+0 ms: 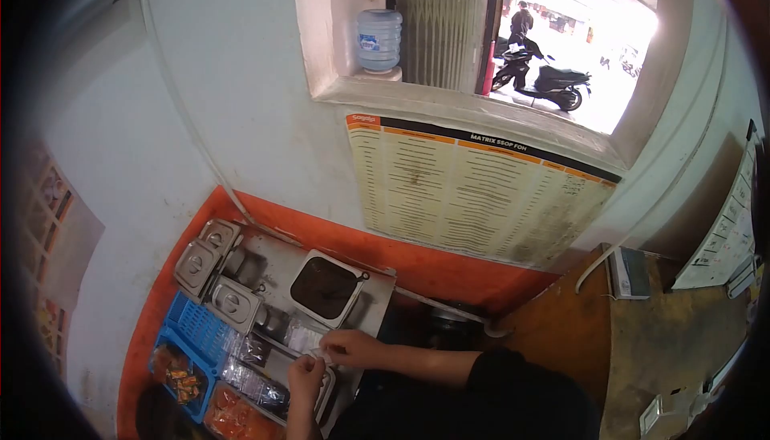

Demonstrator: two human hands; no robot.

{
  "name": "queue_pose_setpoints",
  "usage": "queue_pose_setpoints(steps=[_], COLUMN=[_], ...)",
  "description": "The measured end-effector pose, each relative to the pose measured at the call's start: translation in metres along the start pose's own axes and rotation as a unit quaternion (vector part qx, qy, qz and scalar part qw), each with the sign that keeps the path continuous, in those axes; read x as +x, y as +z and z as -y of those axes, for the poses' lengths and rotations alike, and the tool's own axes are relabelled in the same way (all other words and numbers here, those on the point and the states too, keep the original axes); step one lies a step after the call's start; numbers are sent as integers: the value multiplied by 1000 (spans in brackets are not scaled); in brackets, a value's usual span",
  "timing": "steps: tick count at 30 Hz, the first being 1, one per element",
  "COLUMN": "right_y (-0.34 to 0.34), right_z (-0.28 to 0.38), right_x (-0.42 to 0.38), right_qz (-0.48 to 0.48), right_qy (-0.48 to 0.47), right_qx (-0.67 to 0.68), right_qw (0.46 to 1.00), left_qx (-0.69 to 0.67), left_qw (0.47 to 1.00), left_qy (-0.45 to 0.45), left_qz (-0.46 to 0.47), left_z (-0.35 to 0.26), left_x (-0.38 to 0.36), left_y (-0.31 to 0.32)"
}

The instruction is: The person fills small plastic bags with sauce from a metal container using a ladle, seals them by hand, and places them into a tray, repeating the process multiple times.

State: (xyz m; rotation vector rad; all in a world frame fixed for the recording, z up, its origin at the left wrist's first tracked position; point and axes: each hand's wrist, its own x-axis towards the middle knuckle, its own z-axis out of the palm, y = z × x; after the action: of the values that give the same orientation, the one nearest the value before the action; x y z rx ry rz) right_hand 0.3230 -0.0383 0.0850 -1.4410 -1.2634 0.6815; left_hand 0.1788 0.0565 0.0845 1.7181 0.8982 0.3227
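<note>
My left hand [304, 377] is closed in a pinch, with its fingertips close to those of my right hand [353, 349]. The right hand is closed too, fingers bent down towards the left. Something small and pale shows between the fingertips, too small to name. Under and behind the hands lie clear plastic packets [303, 336] on the steel counter. A metal pan with dark contents [325, 286] stands just beyond my right hand. Left of my left hand are dark items in clear wrapping [261, 384] and a bag of orange contents [237, 414].
Lidded steel containers [234, 302] stand at the counter's back left. Beside them sit a blue basket [196, 328] and another holding small colourful packets [186, 384]. A poster [473, 187] hangs below the wall opening. On the right is a worn table [654, 344].
</note>
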Motion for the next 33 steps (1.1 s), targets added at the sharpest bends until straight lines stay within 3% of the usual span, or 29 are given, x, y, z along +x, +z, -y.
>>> queue_pose_setpoints(steps=[1,3,5,7,9,11,13,14,16,17,19,22,33], right_y=[2,7,13,27,29,11,-3,-7,-14,-14,-8,-4,1], right_z=[-6,-13,-15,-25,-46,-31,-23,-19,-11,-10,-14,-20,-16], right_x=[-2,-4,-6,-9,-13,-9,-3,-1,-1,-2,-4,-2,7], right_qz=[-2,-75,-88,86,118,24,35,47,74,104,94,77,125], right_qy=[3,-92,-36,213,206,70,66,60,74,88,64,40,78], right_qx=[-2,-69,-104,-183,-157,-191,-198,-205,-217,-230,-246,-254,-195], right_qw=[1000,991,990,956,959,979,977,976,970,964,963,963,970], left_qx=[-5,11,175,211,308,324,188,187,327,328,426,408,325], left_qw=[1000,998,961,953,930,930,967,968,866,866,833,853,893], left_qy=[-2,23,157,169,172,156,171,169,360,356,350,325,304], left_qz=[-19,-56,-148,-134,-100,-70,-15,-14,-122,-124,-41,-6,-68], left_z=[-3,0,-20,-10,-11,-9,-15,-19,-36,-31,-14,-9,3], left_x=[1,4,1,6,5,7,4,1,-5,-2,10,13,10], left_y=[1,4,10,16,22,21,23,23,22,21,20,20,6])
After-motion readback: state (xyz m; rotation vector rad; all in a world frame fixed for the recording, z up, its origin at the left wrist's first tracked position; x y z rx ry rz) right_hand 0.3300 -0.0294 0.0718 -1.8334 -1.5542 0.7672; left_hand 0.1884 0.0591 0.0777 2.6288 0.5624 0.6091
